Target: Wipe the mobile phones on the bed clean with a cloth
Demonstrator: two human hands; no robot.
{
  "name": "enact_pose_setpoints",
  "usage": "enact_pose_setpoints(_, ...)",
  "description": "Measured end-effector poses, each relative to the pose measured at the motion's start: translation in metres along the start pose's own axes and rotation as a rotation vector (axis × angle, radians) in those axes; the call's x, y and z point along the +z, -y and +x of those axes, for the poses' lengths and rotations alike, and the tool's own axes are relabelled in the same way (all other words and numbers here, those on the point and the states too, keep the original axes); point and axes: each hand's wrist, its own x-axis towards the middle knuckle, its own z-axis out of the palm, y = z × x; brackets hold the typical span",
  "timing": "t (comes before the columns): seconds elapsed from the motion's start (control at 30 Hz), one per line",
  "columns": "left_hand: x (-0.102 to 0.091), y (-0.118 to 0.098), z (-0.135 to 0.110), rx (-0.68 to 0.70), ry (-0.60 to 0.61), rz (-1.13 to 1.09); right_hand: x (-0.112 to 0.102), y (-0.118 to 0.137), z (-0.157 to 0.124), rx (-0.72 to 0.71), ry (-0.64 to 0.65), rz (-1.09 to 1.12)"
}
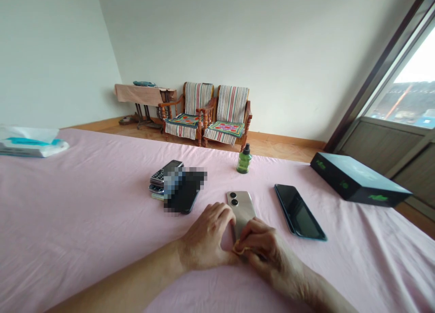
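A gold smartphone (242, 211) lies back side up on the pink cloth, its two round camera lenses at the far end. My left hand (210, 236) grips it from the left, fingers bent at its side edge and thumb by the near end. In my right hand (267, 249) a small piece of pale yellow cloth (239, 248) is pinched against the phone's lower part. Both hands hide the near end of the phone. To the right lies a larger dark phone or tablet (301, 212), screen up.
Stacked keypad phones (166, 172) and a black smartphone (188, 195), partly pixelated, lie left of centre. Behind stands a green spray bottle (244, 161). A black box (360, 179) sits at the right, a tissue pack (34, 145) far left. Two chairs (226, 109) stand beyond the pink-covered surface (102, 222).
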Motion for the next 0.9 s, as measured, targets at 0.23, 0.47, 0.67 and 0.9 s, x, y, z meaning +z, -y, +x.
enact_pose_setpoints(0.23, 0.002, 0.003, 0.001, 0.012, 0.001, -0.035, 0.003, -0.016, 0.009, -0.006, -0.116, -0.123)
enact_pose_setpoints(0.47, 0.002, 0.005, 0.001, 0.053, 0.013, -0.046, -0.018, 0.004, 0.001, 0.028, 0.136, -0.019)
enact_pose_setpoints(0.67, -0.001, 0.008, 0.001, 0.105, 0.033, -0.066, -0.035, -0.005, -0.003, 0.153, 0.19, -0.017)
enact_pose_setpoints(0.9, -0.005, 0.009, 0.002, 0.137, 0.087, -0.045, -0.01, 0.011, 0.003, -0.015, 0.177, 0.055)
